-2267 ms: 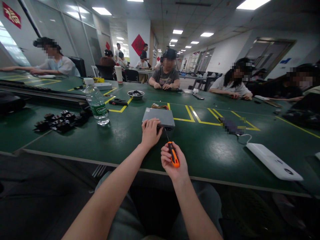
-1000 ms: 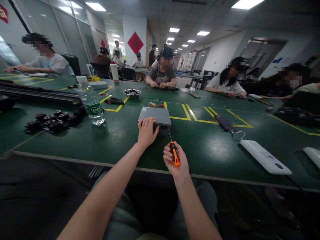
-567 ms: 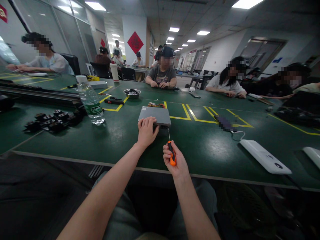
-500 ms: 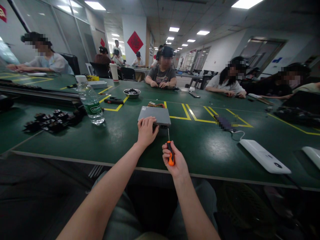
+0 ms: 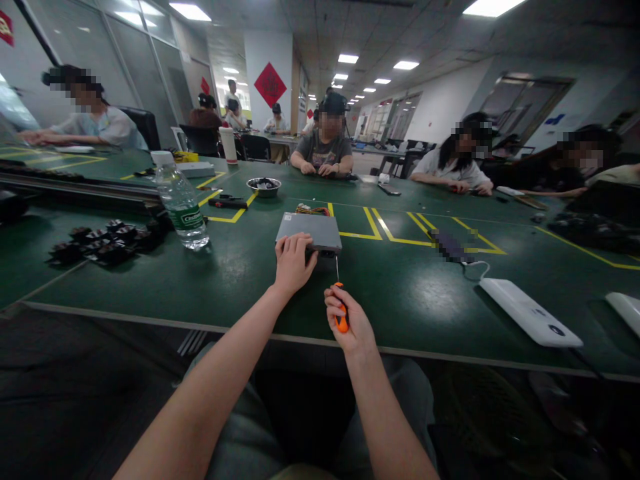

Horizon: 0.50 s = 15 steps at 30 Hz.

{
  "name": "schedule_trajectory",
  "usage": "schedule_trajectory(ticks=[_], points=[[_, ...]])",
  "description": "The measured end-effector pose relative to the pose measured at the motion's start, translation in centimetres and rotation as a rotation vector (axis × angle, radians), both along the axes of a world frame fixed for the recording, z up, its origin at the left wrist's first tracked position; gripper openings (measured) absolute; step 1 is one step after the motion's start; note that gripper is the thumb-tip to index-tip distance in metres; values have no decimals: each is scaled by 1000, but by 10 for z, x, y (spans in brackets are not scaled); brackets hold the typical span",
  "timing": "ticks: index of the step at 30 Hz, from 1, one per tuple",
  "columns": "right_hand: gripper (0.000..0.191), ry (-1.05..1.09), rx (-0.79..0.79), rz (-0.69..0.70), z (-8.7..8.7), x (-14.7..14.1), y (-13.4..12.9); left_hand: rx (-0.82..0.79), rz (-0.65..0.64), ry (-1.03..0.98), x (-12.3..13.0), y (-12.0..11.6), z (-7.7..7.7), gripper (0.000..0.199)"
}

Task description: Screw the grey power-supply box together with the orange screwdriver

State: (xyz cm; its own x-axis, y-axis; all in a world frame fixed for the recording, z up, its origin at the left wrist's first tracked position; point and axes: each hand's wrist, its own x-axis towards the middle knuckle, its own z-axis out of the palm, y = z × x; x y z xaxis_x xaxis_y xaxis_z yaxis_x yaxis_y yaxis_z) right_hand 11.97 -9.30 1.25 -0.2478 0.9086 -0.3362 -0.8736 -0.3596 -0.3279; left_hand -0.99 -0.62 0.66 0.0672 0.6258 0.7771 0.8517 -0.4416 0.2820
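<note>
A grey metal computer power supply [image 5: 315, 229] lies flat on the green table, its bundle of coloured wires [image 5: 311, 209] sticking out at the far side. My left hand [image 5: 295, 262] grips its near left part, fingers on the top face and thumb at the front. Wrapped in the fingers of my right hand [image 5: 353, 319] is a screwdriver [image 5: 342, 321] with an orange and black handle. Its thin shaft points away from me, up to the near right corner of the power supply; the tip's exact contact I cannot make out.
Left of the power supply stands a water bottle [image 5: 181, 203], beside a pile of black parts [image 5: 103, 241]. Farther back are a metal bowl [image 5: 263, 187] and a black tool [image 5: 228, 201]. A white power bank [image 5: 529, 313] lies right, cabled to a phone [image 5: 450, 245]. Several people sit around.
The screwdriver handle has turned in my right hand, showing its orange side differently. My left hand and the power supply have stayed in place.
</note>
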Motion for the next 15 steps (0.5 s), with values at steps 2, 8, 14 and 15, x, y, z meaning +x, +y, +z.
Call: schedule_trajectory(ticks=[2, 8, 14, 15], points=[[15, 51, -19, 27, 1, 1, 0, 3, -1, -4, 0, 0, 0, 21], [27, 96, -15, 77, 3, 5, -2, -4, -3, -2, 1, 1, 0, 21], [31, 116, 21, 84, 5, 5, -3, -5, -4, -1, 1, 1, 0, 21], [28, 117, 9, 66, 6, 5, -3, -8, -5, -2, 1, 1, 0, 21]])
